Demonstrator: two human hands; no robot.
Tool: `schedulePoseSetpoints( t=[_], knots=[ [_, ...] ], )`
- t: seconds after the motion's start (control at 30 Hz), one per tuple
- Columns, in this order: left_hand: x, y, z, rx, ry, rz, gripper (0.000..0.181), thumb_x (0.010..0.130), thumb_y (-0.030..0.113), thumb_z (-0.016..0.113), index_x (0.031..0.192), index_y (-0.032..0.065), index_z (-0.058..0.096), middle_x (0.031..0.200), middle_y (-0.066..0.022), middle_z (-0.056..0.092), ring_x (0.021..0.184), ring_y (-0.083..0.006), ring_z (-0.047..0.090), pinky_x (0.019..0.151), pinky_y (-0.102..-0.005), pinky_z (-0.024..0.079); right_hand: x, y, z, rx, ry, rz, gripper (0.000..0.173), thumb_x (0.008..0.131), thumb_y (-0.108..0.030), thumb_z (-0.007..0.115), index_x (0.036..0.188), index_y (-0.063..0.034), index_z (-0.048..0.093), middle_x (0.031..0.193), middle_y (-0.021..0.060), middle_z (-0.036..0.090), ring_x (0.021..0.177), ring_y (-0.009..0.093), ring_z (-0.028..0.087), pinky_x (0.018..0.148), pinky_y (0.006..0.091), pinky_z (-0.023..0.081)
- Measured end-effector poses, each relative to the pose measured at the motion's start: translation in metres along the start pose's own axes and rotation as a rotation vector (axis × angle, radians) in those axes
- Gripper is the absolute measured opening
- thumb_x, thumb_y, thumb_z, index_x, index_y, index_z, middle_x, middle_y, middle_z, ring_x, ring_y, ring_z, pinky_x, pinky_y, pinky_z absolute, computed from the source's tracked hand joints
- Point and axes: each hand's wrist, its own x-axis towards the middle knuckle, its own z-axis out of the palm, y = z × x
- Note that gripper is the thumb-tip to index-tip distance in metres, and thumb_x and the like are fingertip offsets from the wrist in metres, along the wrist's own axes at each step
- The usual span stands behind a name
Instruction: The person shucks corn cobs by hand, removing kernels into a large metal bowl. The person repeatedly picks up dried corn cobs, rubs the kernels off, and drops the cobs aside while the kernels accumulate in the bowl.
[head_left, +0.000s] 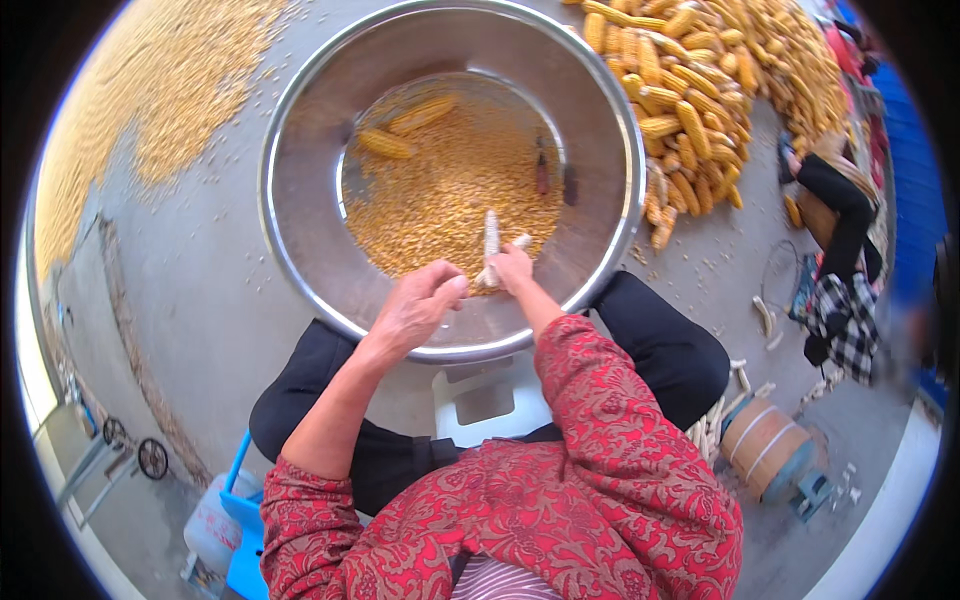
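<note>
A wide stainless steel basin (450, 330) sits before me, its floor largely covered with loose corn kernels (427, 232). Inside its near right part, my right hand (513, 268) grips pale stripped corn cobs (491, 232); one points away from me, others cross beneath the fingers. My left hand (418, 304) hovers over the near wall with curled fingers, and its palm side is hidden. Two unstripped ears of corn (422, 115) lie at the basin's far left. Against the right wall rests a slim tool with a reddish handle (542, 174), possibly a screwdriver.
Ears of corn (697, 97) are heaped at far right, spread kernels (187, 90) at far left. A pale plastic stool (487, 409) stands between my legs. Bare cobs (705, 435) lie beside a cardboard-wrapped cylinder (765, 442). Another person (844, 217) sits at right.
</note>
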Motion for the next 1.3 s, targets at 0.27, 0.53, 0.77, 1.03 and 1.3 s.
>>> schedulePoseSetpoints(
  t=[0.27, 0.53, 0.77, 1.03, 1.3],
  knots=[
    [0.007, 0.01, -0.006, -0.103, 0.064, 0.126, 0.023, 0.096, 0.025, 0.051, 0.087, 0.0058, 0.059, 0.08, -0.0001, 0.061, 0.07, -0.0082, 0.054, 0.066, -0.0235, 0.044, -0.028, -0.012, -0.004, -0.149, 0.406, -0.424, 0.013, 0.073, -0.018, 0.059, 0.082, -0.0118, 0.066, 0.082, 0.0198, 0.063, 0.086, 0.036, 0.057, 0.077, 0.0443, 0.048],
    [-0.019, 0.034, -0.042, -0.393, 0.288, 0.266, 0.023, 0.096, 0.026, 0.053, 0.091, 0.0062, 0.063, 0.084, -0.0016, 0.065, 0.076, -0.0089, 0.06, 0.072, -0.0244, 0.047, -0.053, 0.023, -0.024, -0.102, 0.295, -0.343, 0.02, 0.079, -0.015, 0.057, 0.093, -0.0155, 0.071, 0.088, 0.0208, 0.057, 0.088, 0.031, 0.054, 0.074, 0.037, 0.047],
    [-0.037, 0.018, -0.064, -0.458, 0.333, 0.242, 0.022, 0.097, 0.026, 0.053, 0.093, 0.0062, 0.062, 0.087, -0.0022, 0.066, 0.079, -0.0087, 0.061, 0.073, -0.0245, 0.047, -0.049, -0.021, 0.03, -0.214, 0.255, -0.272, 0.03, 0.075, -0.035, 0.069, 0.094, -0.0125, 0.067, 0.108, 0.0226, 0.044, 0.099, 0.038, 0.052, 0.085, 0.0442, 0.045],
    [-0.048, 0.01, -0.07, -0.501, 0.389, 0.183, 0.022, 0.097, 0.024, 0.052, 0.098, 0.0036, 0.061, 0.09, -0.0058, 0.066, 0.081, -0.012, 0.061, 0.075, -0.0261, 0.046, -0.057, -0.067, 0.076, -0.41, 0.291, 0.101, 0.068, 0.073, -0.048, 0.07, 0.124, -0.006, 0.052, 0.127, 0.0251, 0.036, 0.111, 0.041, 0.051, 0.092, 0.0463, 0.045],
    [-0.046, 0.008, -0.069, -0.486, 0.403, 0.194, 0.022, 0.097, 0.024, 0.052, 0.095, 0.0048, 0.061, 0.088, -0.0042, 0.065, 0.08, -0.011, 0.06, 0.074, -0.0258, 0.047, -0.059, -0.07, 0.051, -0.113, 0.195, 0.082, 0.059, 0.071, -0.033, 0.064, 0.121, -0.0038, 0.054, 0.12, 0.0273, 0.051, 0.109, 0.041, 0.053, 0.093, 0.0436, 0.044]
  ],
)
